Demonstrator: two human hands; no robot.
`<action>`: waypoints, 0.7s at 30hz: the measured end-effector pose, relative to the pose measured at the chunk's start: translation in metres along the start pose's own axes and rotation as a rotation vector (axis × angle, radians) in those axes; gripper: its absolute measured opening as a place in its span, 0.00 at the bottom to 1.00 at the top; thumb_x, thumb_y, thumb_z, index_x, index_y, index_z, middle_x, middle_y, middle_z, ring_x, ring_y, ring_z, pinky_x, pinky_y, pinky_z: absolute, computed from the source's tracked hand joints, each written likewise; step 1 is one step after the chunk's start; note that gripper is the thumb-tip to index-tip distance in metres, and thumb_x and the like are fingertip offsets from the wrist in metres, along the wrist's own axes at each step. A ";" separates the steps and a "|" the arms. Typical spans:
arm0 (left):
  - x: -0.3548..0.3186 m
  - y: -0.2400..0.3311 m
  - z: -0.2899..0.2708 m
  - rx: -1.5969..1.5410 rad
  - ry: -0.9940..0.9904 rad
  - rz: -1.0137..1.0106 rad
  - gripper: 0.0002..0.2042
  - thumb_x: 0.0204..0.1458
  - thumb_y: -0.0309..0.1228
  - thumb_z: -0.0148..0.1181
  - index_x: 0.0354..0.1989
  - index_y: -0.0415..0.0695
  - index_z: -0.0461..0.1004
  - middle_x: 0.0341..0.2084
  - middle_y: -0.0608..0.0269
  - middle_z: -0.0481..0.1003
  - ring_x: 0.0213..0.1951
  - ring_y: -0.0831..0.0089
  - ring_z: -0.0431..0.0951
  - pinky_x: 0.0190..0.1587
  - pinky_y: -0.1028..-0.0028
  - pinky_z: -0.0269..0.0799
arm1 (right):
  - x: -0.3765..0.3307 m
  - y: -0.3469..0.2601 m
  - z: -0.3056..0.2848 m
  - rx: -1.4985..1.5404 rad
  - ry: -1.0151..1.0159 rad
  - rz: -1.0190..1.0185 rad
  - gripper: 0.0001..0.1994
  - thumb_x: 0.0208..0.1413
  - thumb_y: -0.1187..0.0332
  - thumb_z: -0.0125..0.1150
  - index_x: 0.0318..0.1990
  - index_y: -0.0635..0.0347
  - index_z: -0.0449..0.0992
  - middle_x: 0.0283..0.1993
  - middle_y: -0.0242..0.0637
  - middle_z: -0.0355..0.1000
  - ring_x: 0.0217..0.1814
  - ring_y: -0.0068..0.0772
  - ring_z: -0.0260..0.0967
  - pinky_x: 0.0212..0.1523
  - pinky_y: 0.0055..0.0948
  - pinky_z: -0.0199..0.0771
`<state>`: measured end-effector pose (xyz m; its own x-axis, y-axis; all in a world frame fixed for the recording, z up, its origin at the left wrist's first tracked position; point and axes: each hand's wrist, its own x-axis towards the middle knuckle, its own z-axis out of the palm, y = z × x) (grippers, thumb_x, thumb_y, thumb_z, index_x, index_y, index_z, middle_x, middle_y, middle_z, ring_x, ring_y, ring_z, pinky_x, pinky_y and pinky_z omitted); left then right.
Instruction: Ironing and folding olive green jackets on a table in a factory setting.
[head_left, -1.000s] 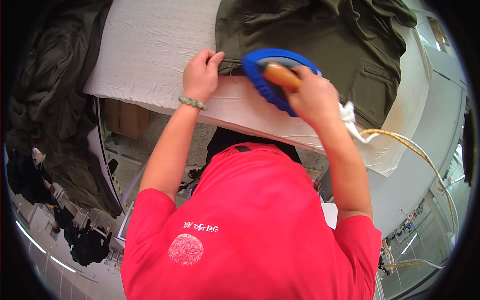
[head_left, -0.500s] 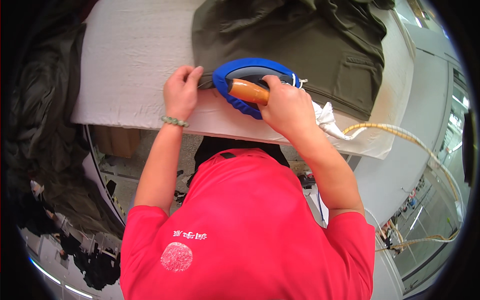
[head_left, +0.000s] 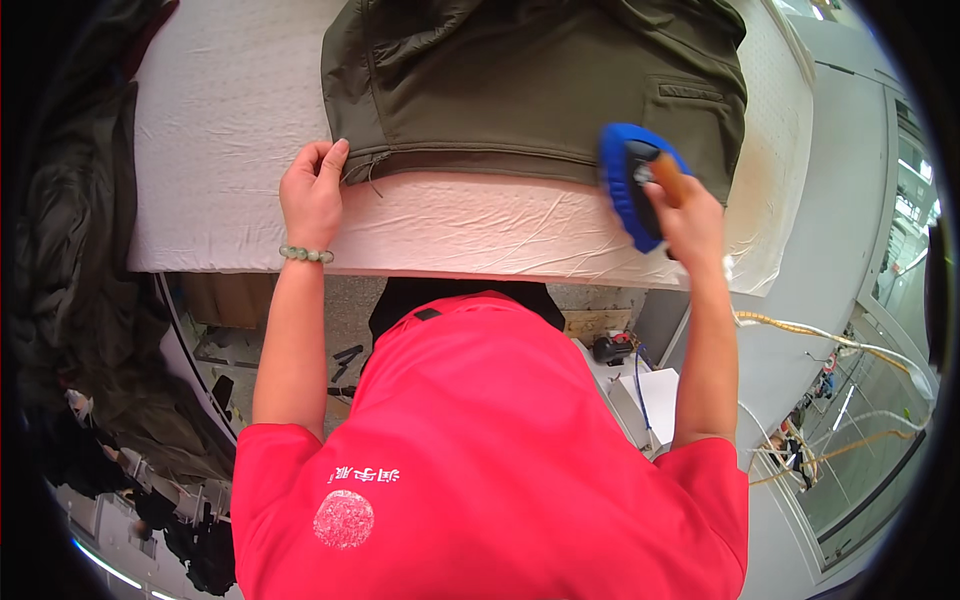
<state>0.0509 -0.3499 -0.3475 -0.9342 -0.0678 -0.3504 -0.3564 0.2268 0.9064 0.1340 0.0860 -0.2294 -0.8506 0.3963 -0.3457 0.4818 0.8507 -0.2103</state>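
An olive-green garment (head_left: 500, 90) lies spread on the pale padded ironing table (head_left: 450, 225), its hem toward me and a slit pocket near its right side. My left hand (head_left: 315, 190) pinches the garment's near left corner, where some loose thread hangs. A steam iron (head_left: 629, 195) with a blue cover round its edge and a wooden handle is in my right hand (head_left: 692, 225), fingers wrapped round the handle. Slightly blurred, the iron is at the right part of the hem, partly over the cloth and partly over the table cover. Its underside is hidden.
Dark olive garments (head_left: 75, 250) hang in a heap off the left side. From the right, a white and yellow hose (head_left: 800, 332) runs toward the iron. A grey cabinet surface (head_left: 840, 150) stands right of the table. Below the edge sits a white box (head_left: 640, 405).
The iron has moved from the left end of the hem to the right and turned in my right hand. My left hand and the garment have shifted left and slightly nearer.
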 end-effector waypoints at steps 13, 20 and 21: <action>0.007 -0.011 -0.008 -0.008 -0.012 -0.042 0.10 0.63 0.36 0.63 0.33 0.43 0.78 0.21 0.77 0.69 0.23 0.88 0.63 0.25 0.82 0.58 | -0.005 -0.088 0.018 -0.090 -0.185 -0.290 0.12 0.54 0.63 0.62 0.40 0.64 0.77 0.33 0.50 0.80 0.37 0.54 0.81 0.39 0.49 0.81; 0.007 0.006 -0.007 0.057 -0.071 -0.124 0.10 0.63 0.40 0.63 0.33 0.48 0.77 0.22 0.80 0.68 0.24 0.90 0.64 0.25 0.84 0.57 | 0.034 0.214 -0.064 0.046 0.035 0.252 0.21 0.55 0.50 0.69 0.45 0.60 0.82 0.32 0.45 0.80 0.37 0.44 0.80 0.41 0.40 0.76; 0.009 0.007 -0.008 0.068 -0.087 -0.122 0.11 0.64 0.40 0.62 0.33 0.48 0.77 0.22 0.81 0.68 0.24 0.91 0.64 0.25 0.84 0.57 | 0.039 0.244 -0.078 0.075 0.012 0.344 0.22 0.54 0.51 0.69 0.46 0.61 0.82 0.30 0.46 0.80 0.35 0.45 0.80 0.40 0.40 0.77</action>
<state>0.0401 -0.3565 -0.3423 -0.8777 -0.0152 -0.4790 -0.4627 0.2873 0.8387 0.2017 0.3359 -0.2226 -0.6379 0.6596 -0.3974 0.7544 0.6389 -0.1505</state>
